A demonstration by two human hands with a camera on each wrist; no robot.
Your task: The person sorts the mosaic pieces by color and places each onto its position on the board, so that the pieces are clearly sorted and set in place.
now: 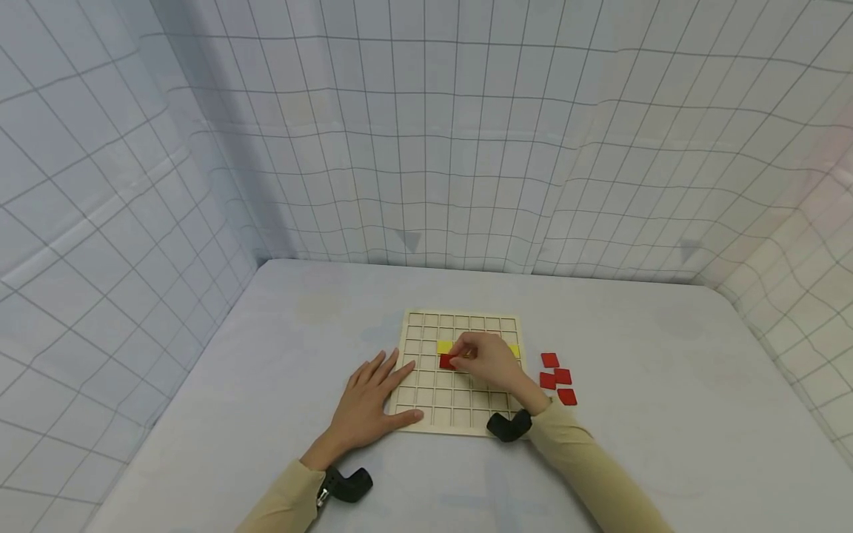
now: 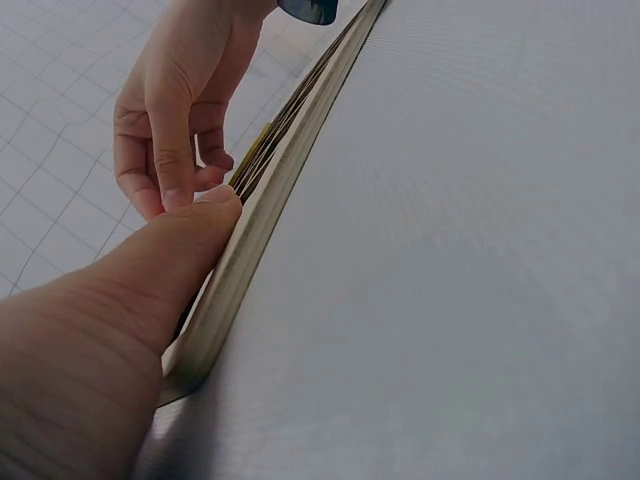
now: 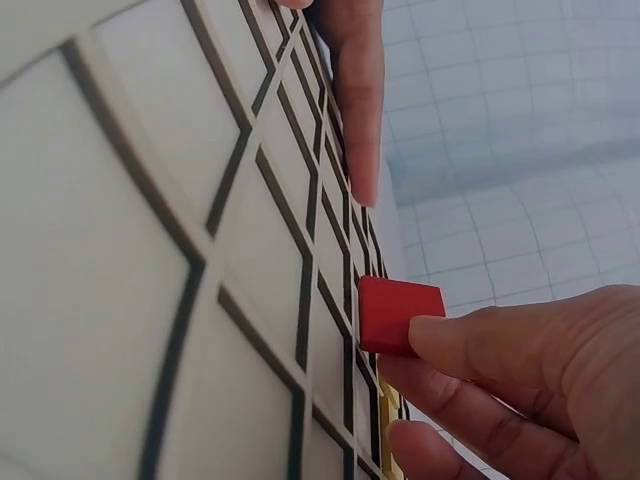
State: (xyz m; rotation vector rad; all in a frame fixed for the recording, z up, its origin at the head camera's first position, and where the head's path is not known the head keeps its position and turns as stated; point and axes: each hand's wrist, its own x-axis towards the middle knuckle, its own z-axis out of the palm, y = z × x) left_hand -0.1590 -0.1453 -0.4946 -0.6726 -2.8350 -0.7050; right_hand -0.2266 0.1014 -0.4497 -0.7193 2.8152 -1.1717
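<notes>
white table (image 1: 666, 414), square tile (image 3: 388, 312), plain red

Board (image 1: 426, 396): cream, ruled edge to edge into a grid of squares; grid lines dark in the right wrist view. Two tiles (image 1: 444, 347) on it plain yellow, one nearer the board's right edge. Held tile (image 1: 446, 362) solid red; four loose tiles (image 1: 563, 376), past the board's right edge, likewise red. Surface (image 1: 666, 407): plain pale grey. Backdrop (image 1: 426, 148) beyond its far edge: whitish, thin dark grid. Sleeves (image 1: 593, 459) plain beige; wrist devices (image 1: 351, 485) black.
</notes>
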